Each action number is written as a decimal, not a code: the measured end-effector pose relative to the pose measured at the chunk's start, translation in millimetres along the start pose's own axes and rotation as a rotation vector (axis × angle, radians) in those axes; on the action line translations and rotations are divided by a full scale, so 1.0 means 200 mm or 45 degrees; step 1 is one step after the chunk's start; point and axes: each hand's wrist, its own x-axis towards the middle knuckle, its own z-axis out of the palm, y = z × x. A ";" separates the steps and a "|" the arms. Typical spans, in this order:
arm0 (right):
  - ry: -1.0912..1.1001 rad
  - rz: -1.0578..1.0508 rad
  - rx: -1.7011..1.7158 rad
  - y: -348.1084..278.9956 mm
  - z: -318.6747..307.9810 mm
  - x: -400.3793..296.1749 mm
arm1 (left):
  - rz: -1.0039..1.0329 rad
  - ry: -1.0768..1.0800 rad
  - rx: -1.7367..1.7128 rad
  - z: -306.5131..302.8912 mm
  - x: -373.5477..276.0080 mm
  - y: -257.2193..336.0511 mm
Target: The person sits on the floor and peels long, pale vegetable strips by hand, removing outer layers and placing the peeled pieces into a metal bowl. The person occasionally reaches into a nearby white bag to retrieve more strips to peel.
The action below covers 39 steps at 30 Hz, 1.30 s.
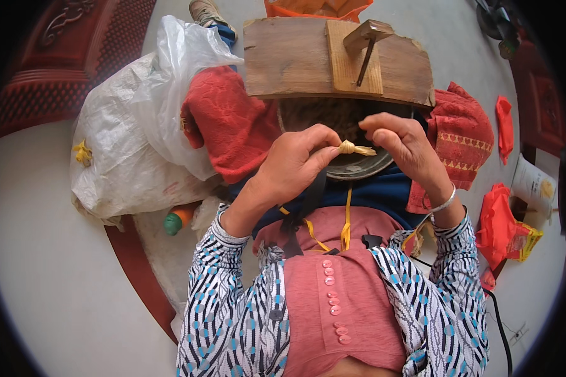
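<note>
My left hand (pixel 297 160) pinches a pale yellow knotted strip (pixel 348 147), which looks like dried plant fibre, between thumb and index finger. Its short frayed end points right, towards my right hand (pixel 403 143). That hand is half curled just beyond the frayed end, thumb and index tips apart, and I see nothing held in it. Below both hands sits a round metal basin (pixel 358 170) on my lap, with brownish material inside that is too dark to identify. A wooden board (pixel 290 59) covers the basin's far part. An upright wooden piece with a metal rod (pixel 367 61) is fixed on it.
Red towels (pixel 236 122) drape both sides of the lap. At left lie a white woven sack (pixel 118 165), a clear plastic bag (pixel 179 70) and an orange-and-green object (pixel 174 221). Red plastic bags (pixel 495 226) and a white paper cup (pixel 533 181) are at right. A black cable (pixel 500 325) runs along the floor.
</note>
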 end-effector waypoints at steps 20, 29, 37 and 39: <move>-0.173 0.010 0.502 0.14 0.16 0.01 | -0.437 -0.176 -0.313 0.04 -0.38 -0.02; 0.096 -0.229 0.737 0.15 0.34 0.20 | -0.297 0.272 -1.115 0.09 -0.45 -0.08; -0.133 -0.447 0.294 0.05 0.54 -0.03 | 0.115 0.700 -1.558 0.07 -0.22 -0.13; -0.131 -0.218 0.440 0.00 0.59 -0.06 | 0.134 0.797 -1.487 0.07 -0.18 -0.13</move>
